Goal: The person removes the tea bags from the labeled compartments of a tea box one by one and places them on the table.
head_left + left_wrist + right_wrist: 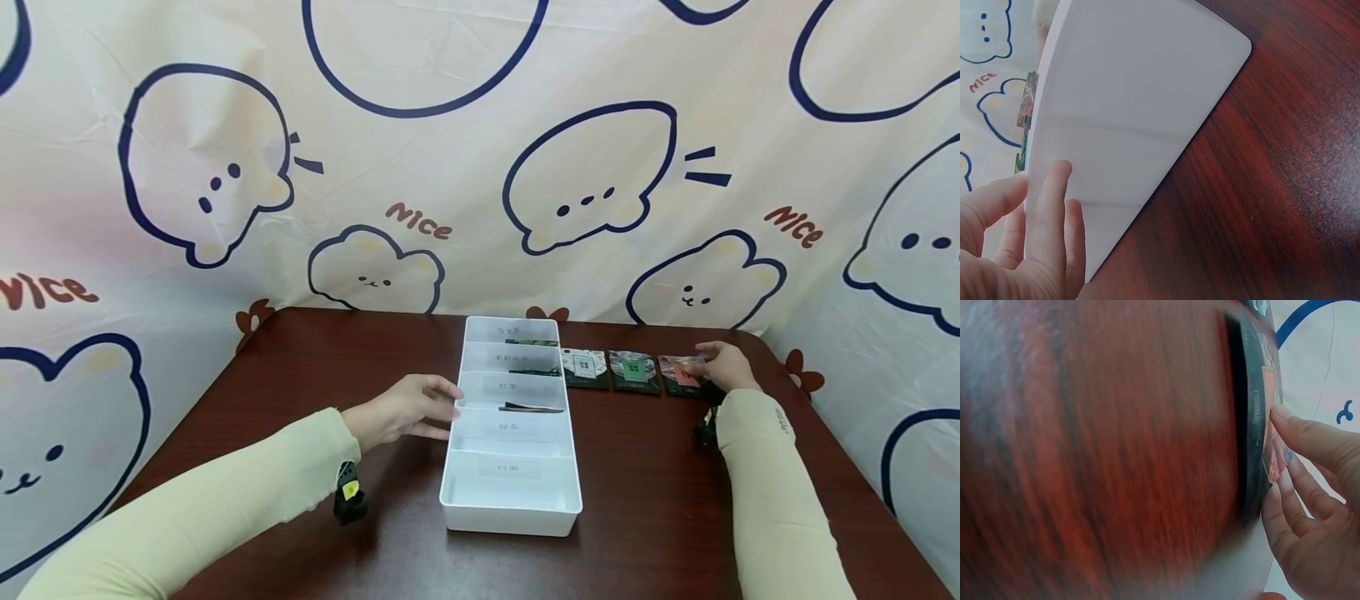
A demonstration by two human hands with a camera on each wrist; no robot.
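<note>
A long white divided box (510, 521) stands on the table, its compartments bearing Chinese tea labels. Thin tea sachets (531, 408) stand in its three far compartments; the two near ones show only their labels. My left hand (408, 408) is at the box's left wall, fingers loosely extended and touching near the rim; the left wrist view shows the fingers along the outer wall (1122, 94). On the right, my right hand (723, 367) pinches the edge of a dark tea sachet with a red-pink label (678, 372), thumb (1304, 434) on its face and fingers at its edge.
A sachet with a green label (634, 369) and one with a white label (585, 367) lie in a row between the box and my right hand. Brown wooden table (360, 533); a cartoon-printed curtain (465, 167) hangs behind and at both sides.
</note>
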